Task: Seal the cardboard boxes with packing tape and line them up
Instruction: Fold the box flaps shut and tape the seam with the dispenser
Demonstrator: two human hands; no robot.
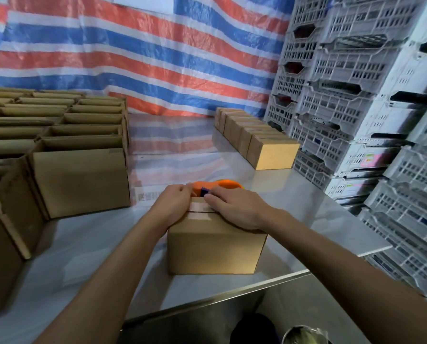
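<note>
A small cardboard box (214, 249) stands on the steel table (304, 194) right in front of me, flaps closed, with a strip of clear tape (199, 208) along its top seam. My right hand (237, 209) lies flat on the box top, fingers straight and pressing near the seam. My left hand (175, 204) rests on the top's left side, its fingers curled round the near end of an orange tape dispenser (228, 184) at the box's far edge. The hands hide most of the dispenser.
Several open cardboard boxes (80, 180) fill the table's left side. A row of closed boxes (272, 152) runs along the right rear. Stacked grey plastic crates (356, 95) stand to the right. A striped tarp (145, 58) hangs behind. A round metal container (304, 335) sits below the table edge.
</note>
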